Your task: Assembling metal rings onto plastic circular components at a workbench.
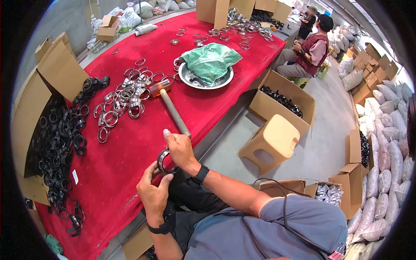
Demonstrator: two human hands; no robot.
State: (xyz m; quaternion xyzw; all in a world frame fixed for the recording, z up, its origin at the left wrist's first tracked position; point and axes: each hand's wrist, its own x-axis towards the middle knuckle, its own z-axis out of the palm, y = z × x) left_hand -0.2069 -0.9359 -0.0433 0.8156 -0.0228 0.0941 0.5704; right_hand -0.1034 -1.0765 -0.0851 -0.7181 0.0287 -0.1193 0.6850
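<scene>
Between my two hands, at the table's near edge, is a round ring clamp (161, 161), dark inside with a shiny metal band. My left hand (152, 193) grips its lower left side between thumb and fingers. My right hand (182, 151) closes on its upper right side, thumb pointing up. Just beyond the right hand lies a mallet with an amber head (160, 88) and a grey handle (176, 113). Farther off, a heap of silver metal rings (125, 97) spreads over the red cloth (143, 138). Black ring-shaped parts (58, 151) are piled at the left.
A metal bowl (206, 86) holds a green plastic bag (211, 60). Right of the table stand a beige stool (277, 138) and a carton of black parts (288, 86). A co-worker (310, 50) sits at the far end. White sacks (385, 160) line the right side.
</scene>
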